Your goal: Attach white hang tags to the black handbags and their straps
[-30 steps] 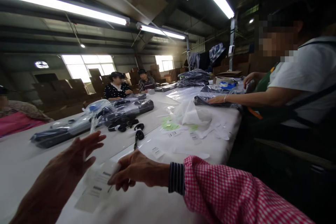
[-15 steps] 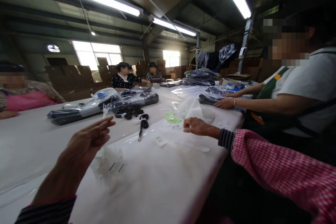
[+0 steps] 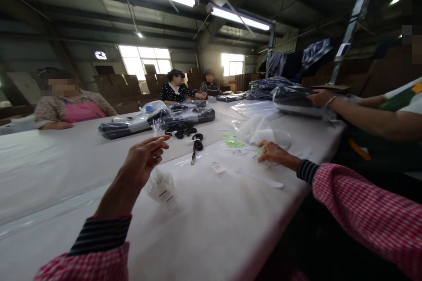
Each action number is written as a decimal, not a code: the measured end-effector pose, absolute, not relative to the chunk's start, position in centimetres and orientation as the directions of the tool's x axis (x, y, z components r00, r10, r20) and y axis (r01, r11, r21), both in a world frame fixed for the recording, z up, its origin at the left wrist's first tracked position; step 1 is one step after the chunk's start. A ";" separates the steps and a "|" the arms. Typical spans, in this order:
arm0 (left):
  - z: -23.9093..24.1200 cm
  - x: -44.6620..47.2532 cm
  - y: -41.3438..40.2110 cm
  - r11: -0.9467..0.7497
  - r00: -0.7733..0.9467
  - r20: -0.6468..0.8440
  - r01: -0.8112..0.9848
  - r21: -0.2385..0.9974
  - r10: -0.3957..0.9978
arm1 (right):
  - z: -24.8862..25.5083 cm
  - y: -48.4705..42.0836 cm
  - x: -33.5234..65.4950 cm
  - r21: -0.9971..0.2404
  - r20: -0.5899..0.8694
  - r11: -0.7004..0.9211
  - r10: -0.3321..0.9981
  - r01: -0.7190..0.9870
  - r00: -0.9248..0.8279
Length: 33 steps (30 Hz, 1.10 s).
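My left hand (image 3: 145, 160) is raised above the white table (image 3: 66, 171), seen from the back, with its fingers stretched out close together and nothing clearly in them. Just below it lies a small clear bag of barcode labels (image 3: 163, 189). My right hand (image 3: 273, 153) reaches far out and rests on the table with fingers bent down. Its tips are pinched at small paper tags beside a pale green tag pile (image 3: 233, 142). What they grip is too small to make out. More white barcode tags (image 3: 217, 167) lie between my hands.
A black strap (image 3: 197, 142) and bagged dark garments (image 3: 158, 118) lie mid-table, and crumpled white plastic (image 3: 263, 131) lies beyond my right hand. A co-worker's arm (image 3: 362, 116) at the right holds a bagged garment (image 3: 296, 101). Other people sit across the table. The table edge runs along the right.
My right hand has left the label bag near me and reached out to the tags farther along the table. My left hand stays raised, and the view has swung left.
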<state>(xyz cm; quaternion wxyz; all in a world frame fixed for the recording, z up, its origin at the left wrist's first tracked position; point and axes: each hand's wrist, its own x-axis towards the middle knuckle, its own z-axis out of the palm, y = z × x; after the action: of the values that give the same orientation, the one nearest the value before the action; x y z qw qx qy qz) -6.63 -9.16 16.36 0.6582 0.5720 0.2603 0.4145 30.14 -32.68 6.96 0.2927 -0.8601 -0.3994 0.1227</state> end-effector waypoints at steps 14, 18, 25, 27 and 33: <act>15.4 -3.9 -12.3 -0.229 0.621 0.146 0.054 0.972 0.770 | 11.2 -28.4 23.4 -0.921 0.161 -0.052 0.851 0.385 0.500; 14.4 -3.2 -12.5 -0.311 0.616 0.133 0.190 0.931 0.776 | 11.0 -25.4 18.4 -0.982 0.172 0.123 0.902 0.146 0.396; 13.2 -3.2 -12.8 -0.292 0.681 0.089 0.189 0.937 0.726 | 11.0 -24.1 14.2 -0.987 0.146 0.161 0.942 -0.026 0.303; 12.9 -3.3 -12.6 -0.219 0.666 0.065 0.150 0.964 0.743 | 11.2 -24.1 14.4 -0.987 0.150 0.162 0.949 -0.021 0.277; 12.7 -3.6 -12.4 0.010 0.645 0.024 -0.048 0.999 0.764 | 11.5 -23.9 13.9 -0.986 0.169 0.165 0.945 0.037 0.280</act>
<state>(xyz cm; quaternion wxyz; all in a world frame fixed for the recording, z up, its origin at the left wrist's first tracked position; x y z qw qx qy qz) -3.62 -12.41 12.74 0.6515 0.6308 0.2836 0.3117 13.89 -23.85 11.53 0.6034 -0.5254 -0.4674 0.3760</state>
